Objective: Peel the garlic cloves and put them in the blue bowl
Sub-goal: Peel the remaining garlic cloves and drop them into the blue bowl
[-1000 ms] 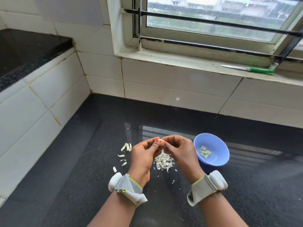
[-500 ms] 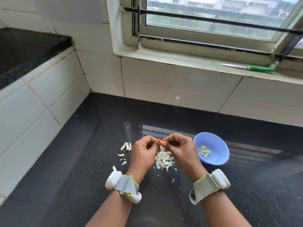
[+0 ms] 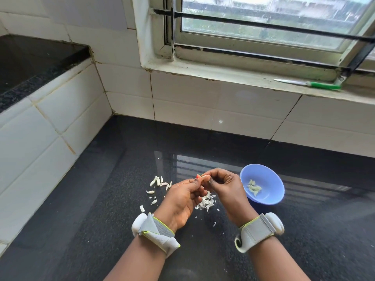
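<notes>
Pinching one garlic clove between fingertips, left hand and right hand were closed above desk, beside blue bowl. Clove seemed small, light, slippery; best gripped at ends.

My hands meet over the dark polished stone counter, above a heap of papery garlic skins. Loose unpeeled garlic cloves lie left; the round blue plastic bowl sits right, holding peeled cloves.
</notes>
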The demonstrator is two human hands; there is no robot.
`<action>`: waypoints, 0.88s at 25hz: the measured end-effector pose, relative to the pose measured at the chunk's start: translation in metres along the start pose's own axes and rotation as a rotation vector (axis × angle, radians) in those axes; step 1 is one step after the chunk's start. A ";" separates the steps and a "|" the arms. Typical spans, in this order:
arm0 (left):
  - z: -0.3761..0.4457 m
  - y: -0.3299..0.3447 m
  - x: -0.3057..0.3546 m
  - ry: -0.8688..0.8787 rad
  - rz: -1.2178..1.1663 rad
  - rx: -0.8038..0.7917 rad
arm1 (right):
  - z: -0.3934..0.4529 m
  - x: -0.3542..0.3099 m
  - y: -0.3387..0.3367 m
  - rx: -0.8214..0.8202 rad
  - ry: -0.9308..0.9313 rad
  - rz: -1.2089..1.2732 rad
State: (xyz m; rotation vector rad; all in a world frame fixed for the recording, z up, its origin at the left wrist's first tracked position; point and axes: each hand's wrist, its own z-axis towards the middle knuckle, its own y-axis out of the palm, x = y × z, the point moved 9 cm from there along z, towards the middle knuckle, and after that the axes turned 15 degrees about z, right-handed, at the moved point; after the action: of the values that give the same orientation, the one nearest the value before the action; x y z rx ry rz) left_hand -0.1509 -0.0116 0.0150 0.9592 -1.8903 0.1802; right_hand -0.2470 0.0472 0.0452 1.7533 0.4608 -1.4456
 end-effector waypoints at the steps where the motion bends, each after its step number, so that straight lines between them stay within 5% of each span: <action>1: 0.000 0.000 -0.001 -0.014 -0.008 -0.008 | 0.000 0.002 0.000 0.003 0.011 0.006; 10: 0.006 -0.006 -0.005 0.002 0.000 0.073 | -0.001 0.006 -0.001 -0.005 0.065 -0.016; 17: -0.003 -0.023 0.033 0.400 0.662 0.340 | 0.004 -0.003 -0.009 0.089 -0.023 -0.207; 22: -0.021 -0.016 0.059 0.578 0.874 0.441 | 0.006 -0.010 -0.006 0.092 -0.048 -0.228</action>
State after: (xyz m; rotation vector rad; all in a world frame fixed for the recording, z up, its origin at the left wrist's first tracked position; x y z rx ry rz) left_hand -0.1378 -0.0440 0.0696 0.2214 -1.6125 1.2845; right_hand -0.2573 0.0482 0.0522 1.7794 0.5928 -1.6884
